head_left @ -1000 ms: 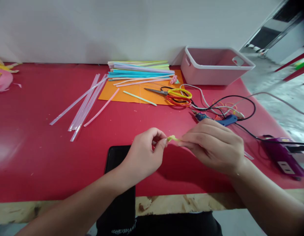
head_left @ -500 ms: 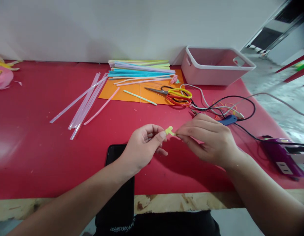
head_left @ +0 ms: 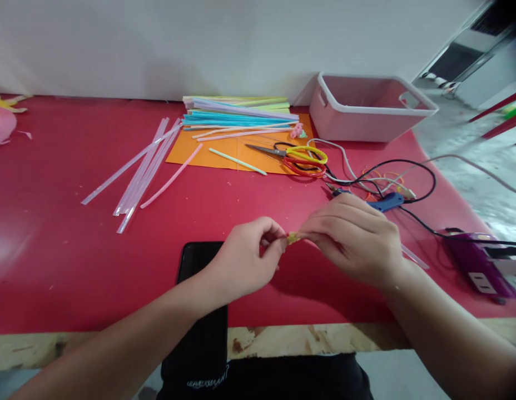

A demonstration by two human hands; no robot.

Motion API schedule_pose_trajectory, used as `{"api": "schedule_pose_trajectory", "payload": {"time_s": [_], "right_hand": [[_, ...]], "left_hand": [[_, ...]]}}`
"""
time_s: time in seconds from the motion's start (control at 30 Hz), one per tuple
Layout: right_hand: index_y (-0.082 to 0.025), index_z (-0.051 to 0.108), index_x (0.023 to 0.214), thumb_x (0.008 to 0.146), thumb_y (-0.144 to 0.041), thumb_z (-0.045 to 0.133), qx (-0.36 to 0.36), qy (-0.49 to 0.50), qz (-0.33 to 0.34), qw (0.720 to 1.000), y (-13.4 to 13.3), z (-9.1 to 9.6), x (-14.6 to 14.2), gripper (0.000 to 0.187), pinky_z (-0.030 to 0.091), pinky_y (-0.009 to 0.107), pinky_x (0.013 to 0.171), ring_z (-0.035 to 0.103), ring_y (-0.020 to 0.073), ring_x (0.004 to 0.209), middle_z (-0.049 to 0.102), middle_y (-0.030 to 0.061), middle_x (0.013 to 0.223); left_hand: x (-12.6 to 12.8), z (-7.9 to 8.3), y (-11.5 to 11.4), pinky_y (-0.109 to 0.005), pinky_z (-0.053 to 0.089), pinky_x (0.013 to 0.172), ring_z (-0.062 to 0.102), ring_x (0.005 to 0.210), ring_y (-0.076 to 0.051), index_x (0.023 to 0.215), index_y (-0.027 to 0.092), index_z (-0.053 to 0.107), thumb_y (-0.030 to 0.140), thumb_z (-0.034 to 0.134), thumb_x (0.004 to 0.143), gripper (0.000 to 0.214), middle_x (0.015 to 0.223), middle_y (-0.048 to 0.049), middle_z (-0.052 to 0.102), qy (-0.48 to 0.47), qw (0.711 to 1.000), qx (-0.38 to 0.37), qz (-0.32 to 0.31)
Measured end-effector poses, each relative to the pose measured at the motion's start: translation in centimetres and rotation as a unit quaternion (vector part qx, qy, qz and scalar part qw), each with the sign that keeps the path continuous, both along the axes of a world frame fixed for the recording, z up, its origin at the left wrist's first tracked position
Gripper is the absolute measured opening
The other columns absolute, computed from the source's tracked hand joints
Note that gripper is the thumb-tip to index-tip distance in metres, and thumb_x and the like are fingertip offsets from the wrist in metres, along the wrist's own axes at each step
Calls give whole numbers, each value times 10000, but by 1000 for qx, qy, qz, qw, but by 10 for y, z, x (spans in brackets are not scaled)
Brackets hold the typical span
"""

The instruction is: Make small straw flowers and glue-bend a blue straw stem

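Left hand: narrow thumb-&-finger pinch on L end of small, yellow, twisted-looking strip.
Right hand: similar pinch on R end; approx. level w/ left. Close to blue-handled tool, partly hidden behind knuckles.
Yellow strip, posn: between both sets of fingertips, up off red tabletop, to R of black phone-like slab. Too small & covered to tell exact shape.
Yellow strip, feel: prob. v. light, soft, bendy; likely easy to flatten or kink if squeezed hard. Slipperiness: can't tell.
Grip pts: best at the two ends, w/ thumb & index pads, lightly; mid left uncrushed.
Beyond hands: red-&-yellow-handled metal scissors, partly on flat orange sheet, near pink rectangular plastic bin.
Far L of scissors: loose pile of pale-pink, shiny strips.
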State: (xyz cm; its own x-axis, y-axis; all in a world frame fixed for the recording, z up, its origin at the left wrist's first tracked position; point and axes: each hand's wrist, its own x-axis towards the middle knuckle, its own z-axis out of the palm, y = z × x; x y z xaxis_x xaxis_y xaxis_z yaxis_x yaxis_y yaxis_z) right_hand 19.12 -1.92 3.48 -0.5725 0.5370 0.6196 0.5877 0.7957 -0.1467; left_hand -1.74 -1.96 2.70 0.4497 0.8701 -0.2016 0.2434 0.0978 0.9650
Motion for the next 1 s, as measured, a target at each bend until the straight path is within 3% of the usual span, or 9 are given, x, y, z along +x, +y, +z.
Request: {"api": "schedule_pose_trajectory", "payload": {"time_s": [0.1, 0.2, 0.33, 0.43, 0.57, 0.73, 0.83, 1.0], "right_hand": [[-170, 691, 894, 809, -59, 725, 15, 34, -6, 999, -3, 3, 0, 144, 529, 343, 680, 636, 179, 704, 744, 63, 797], [-185, 687, 912, 818, -66, 717, 15, 44, -2, 999, -5, 6, -1, 154, 534, 334, 660, 634, 173, 683, 739, 59, 789], [-190, 677, 924, 835, -75, 675, 0, 51, -6, 999, -4, 7, -1, 146, 535, 338, 672, 640, 178, 694, 737, 56, 796], [-182, 670, 917, 849, -70, 637, -23, 55, -5, 998, 0, 5, 0, 135, 527, 341, 686, 638, 179, 703, 732, 60, 793], [-192, 680, 920, 873, -62, 571, -60, 37, 27, 997, 5, 1, 3, 176, 515, 337, 691, 643, 170, 709, 737, 50, 811], [-190, 706, 949, 850, -32, 585, -2, -6, 44, 999, 6, -3, 7, 223, 512, 339, 700, 674, 175, 751, 752, 45, 845], [-187, 704, 965, 843, -30, 606, 15, -24, 42, 999, 4, -4, 8, 221, 519, 346, 708, 672, 178, 764, 760, 49, 871], [-208, 690, 965, 871, -53, 606, 5, -29, 7, 1000, 0, -2, 5, 199, 526, 361, 751, 665, 182, 785, 750, 41, 886]], "left_hand": [[1, 3, 4, -249, 589, 564, 548, 603, -85, 794, 149, 571, 244, 669, 828, 141, 724, 34, 534, -108, 984, -131, 48], [1, 4, 7, -226, 595, 574, 527, 598, -63, 755, 136, 574, 258, 735, 789, 205, 708, 39, 538, -202, 954, -211, 66], [-1, 4, 9, -185, 577, 571, 500, 589, -45, 725, 124, 591, 256, 820, 709, 264, 685, 38, 545, -288, 915, -276, 62], [-3, 6, 9, -186, 582, 596, 502, 579, -40, 736, 117, 619, 248, 840, 694, 260, 670, 36, 560, -299, 907, -294, 40], [-8, 9, 10, -222, 592, 624, 541, 538, -42, 745, 126, 628, 247, 816, 729, 224, 648, 44, 571, -249, 928, -275, -24], [-10, 12, 10, -164, 463, 469, 683, 565, -122, 750, 146, 591, 227, 713, 809, 157, 666, 20, 611, -73, 973, -200, -86], [-6, 10, 9, -189, 482, 508, 663, 552, -114, 772, 150, 586, 178, 661, 835, 102, 650, 26, 606, -3, 984, -164, -65], [-2, 0, 8, -245, 539, 609, 651, 622, -125, 827, 148, 630, 266, 729, 805, 156, 702, 7, 641, -30, 994, -102, -8]]}}
